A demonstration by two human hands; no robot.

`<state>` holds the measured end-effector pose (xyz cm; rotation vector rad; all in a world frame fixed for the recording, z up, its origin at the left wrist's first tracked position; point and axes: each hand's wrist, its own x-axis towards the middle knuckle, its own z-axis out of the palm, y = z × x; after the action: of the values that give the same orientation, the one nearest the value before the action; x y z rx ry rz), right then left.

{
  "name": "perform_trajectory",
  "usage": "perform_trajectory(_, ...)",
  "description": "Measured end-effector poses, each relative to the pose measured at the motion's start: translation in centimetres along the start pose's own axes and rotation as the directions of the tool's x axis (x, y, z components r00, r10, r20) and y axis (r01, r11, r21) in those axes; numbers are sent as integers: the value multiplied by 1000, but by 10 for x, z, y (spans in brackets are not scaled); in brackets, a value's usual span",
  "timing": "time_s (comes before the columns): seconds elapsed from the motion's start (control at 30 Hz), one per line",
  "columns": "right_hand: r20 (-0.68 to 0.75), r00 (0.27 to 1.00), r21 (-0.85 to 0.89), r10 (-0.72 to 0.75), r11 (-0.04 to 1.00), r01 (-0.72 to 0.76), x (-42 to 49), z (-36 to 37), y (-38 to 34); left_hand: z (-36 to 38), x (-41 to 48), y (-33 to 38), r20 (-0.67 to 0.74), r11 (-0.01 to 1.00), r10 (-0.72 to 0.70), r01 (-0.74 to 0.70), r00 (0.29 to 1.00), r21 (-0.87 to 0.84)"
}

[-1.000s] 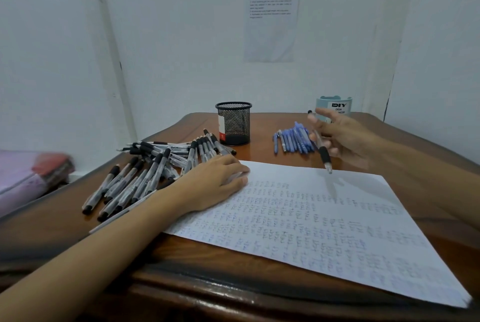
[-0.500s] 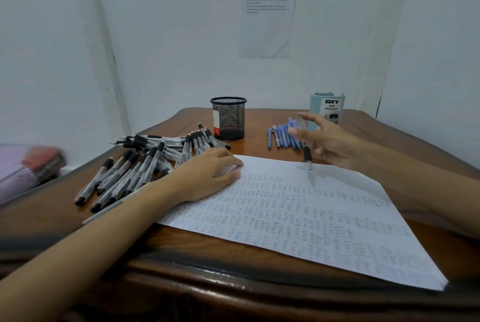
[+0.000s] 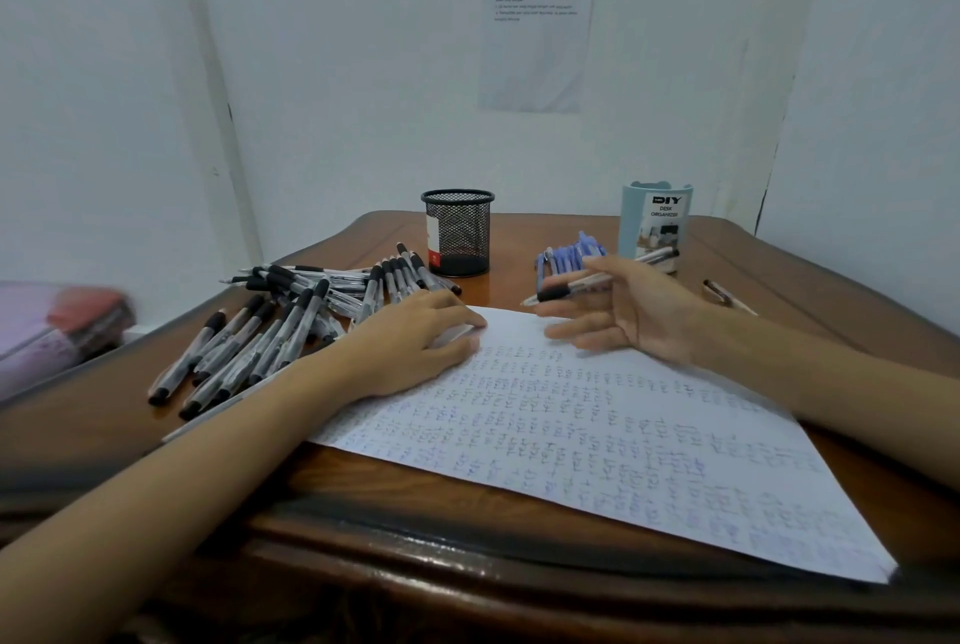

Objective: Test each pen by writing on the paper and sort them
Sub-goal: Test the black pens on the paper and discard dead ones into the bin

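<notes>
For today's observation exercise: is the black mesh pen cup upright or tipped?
Upright: the black mesh pen cup stands on its base, rim up.

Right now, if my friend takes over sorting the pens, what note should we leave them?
Left hand rests flat on the paper's far left corner, holding nothing.
Right hand pinches one black-grip pen above the paper's far edge, tip pointing left.
Black pens lie heaped left of the paper; blue pens lie beside the blue organizer; the mesh cup stands between.
Done: paper is covered with test marks.
Left: test the held pen and sort it; which heaped pens are tested, I cannot tell.
</notes>
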<state>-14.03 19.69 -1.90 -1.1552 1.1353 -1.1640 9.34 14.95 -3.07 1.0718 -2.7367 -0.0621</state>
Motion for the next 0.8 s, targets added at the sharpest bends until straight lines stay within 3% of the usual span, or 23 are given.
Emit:
perform_trajectory(0.1,-98,990,-185,-100,979,81,-1,8,8,1,0,1,-3,1000,4,-4,1000,11)
perform_trajectory(0.23,-194,930,-449,-312,871,198,-2,14,13,1,0,2,-6,1000,11,-11,1000,13)
perform_trajectory(0.8,-145,947,-468,-286,863,189,4,11,16,3,-1,1,-5,1000,0,0,1000,21)
